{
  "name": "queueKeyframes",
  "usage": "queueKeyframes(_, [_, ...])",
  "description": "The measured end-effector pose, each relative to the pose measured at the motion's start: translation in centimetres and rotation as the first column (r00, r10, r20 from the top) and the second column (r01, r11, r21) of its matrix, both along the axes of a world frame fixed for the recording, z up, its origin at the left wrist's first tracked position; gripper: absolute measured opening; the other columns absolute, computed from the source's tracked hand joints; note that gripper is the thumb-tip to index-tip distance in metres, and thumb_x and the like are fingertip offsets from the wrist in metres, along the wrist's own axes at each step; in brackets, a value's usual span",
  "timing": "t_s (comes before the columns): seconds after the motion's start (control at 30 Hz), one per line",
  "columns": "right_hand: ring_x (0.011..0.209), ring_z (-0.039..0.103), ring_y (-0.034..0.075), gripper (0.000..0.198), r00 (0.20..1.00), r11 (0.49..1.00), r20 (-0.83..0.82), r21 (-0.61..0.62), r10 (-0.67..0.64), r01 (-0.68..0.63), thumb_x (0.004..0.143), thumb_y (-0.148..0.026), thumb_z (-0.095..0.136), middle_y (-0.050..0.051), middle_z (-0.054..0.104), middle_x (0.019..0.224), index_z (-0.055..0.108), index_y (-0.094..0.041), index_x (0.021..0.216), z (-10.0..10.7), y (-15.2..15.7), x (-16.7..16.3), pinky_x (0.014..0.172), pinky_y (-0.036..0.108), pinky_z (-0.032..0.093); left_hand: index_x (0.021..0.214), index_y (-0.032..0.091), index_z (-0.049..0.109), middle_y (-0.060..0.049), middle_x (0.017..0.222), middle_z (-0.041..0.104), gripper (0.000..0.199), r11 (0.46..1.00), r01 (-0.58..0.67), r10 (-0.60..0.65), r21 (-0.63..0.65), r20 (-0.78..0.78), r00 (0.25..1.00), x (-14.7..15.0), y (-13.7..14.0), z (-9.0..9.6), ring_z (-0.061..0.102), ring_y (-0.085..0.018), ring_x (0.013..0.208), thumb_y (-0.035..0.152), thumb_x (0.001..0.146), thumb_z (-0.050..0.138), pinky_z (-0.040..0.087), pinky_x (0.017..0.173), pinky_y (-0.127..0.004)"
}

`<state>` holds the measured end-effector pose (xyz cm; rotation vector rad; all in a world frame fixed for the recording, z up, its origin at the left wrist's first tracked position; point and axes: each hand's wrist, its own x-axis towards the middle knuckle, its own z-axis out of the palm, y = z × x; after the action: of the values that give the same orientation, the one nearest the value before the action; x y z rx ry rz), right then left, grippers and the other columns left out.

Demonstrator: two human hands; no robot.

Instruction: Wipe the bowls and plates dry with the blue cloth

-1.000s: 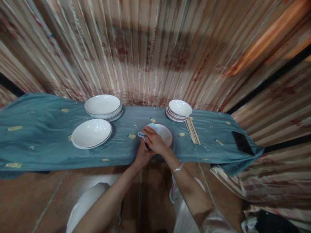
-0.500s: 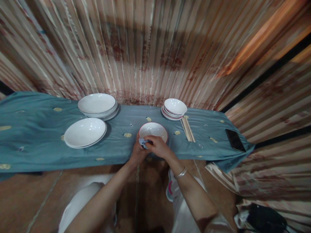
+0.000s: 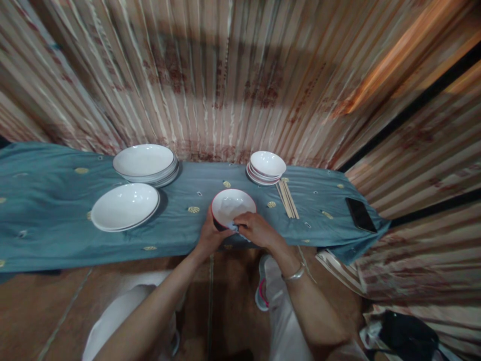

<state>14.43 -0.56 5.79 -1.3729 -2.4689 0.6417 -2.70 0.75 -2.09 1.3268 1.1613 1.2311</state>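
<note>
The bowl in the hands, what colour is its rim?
The bowl has a red rim, seen best in the head view.

There are two hands [image 3: 209, 233], one cloth [image 3: 233, 226] and one red-rimmed bowl [image 3: 233, 200]. Three stacks of dishes [image 3: 126, 204], one phone [image 3: 361, 214] and one bracelet [image 3: 295, 272] show.

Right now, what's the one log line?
left hand: holding red-rimmed bowl | right hand: pinching cloth at near rim | chopsticks: near stacked bowls
</note>
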Motion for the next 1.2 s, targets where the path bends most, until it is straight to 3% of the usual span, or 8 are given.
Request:
queueKeyframes(0.23, [0.109,0.063,0.022,0.028,0.993,0.990,-0.011,0.079,-0.120,0.121,0.082,-0.001,0.055,0.010,0.073,0.112,0.074,-0.016,0.096,-1.3,-0.3,1.6,0.097,0.035,0.047,0.140,0.018,0.039,-0.013,0.133,0.060,0.105,1.000,0.008,-0.008,0.008,-0.001,1.000,0.0,0.1,0.0,0.057,-0.029,0.123,0.036,0.049,0.088,0.040,0.108,-0.045])
queueKeyframes(0.4, [0.114,0.063,0.023,0.032,0.970,0.954,-0.056,0.176,-0.235,0.242,0.083,-0.002,0.055,0.011,0.071,0.120,0.075,-0.017,0.103,-2.4,0.3,2.6,0.102,0.040,0.048,0.141,0.019,0.039,-0.013,0.132,0.060,0.107,0.999,-0.033,0.032,-0.039,-0.031,0.999,0.1,0.0,0.1,0.056,-0.031,0.123,0.036,0.048,0.089,0.039,0.109,-0.047])
queueKeyframes(0.87, [0.106,0.065,0.025,0.034,0.915,0.851,-0.124,0.338,-0.383,0.402,0.083,0.000,0.051,0.011,0.072,0.112,0.074,-0.021,0.097,-4.1,4.5,2.3,0.105,0.041,0.048,0.143,0.017,0.037,-0.016,0.138,0.054,0.108,0.999,-0.036,0.034,-0.025,-0.076,0.997,-0.1,0.0,-0.2,0.051,-0.034,0.129,0.040,0.050,0.087,0.038,0.110,-0.049])
queueKeyframes(1.2, [0.098,0.067,0.023,0.032,0.905,0.811,-0.132,0.405,-0.405,0.422,0.085,-0.001,0.049,0.010,0.073,0.101,0.073,-0.020,0.093,-4.1,6.5,0.6,0.102,0.039,0.050,0.143,0.019,0.037,-0.014,0.138,0.055,0.105,1.000,-0.028,0.028,0.004,-0.076,0.997,-0.1,0.0,-0.5,0.053,-0.034,0.128,0.040,0.052,0.086,0.038,0.111,-0.051])
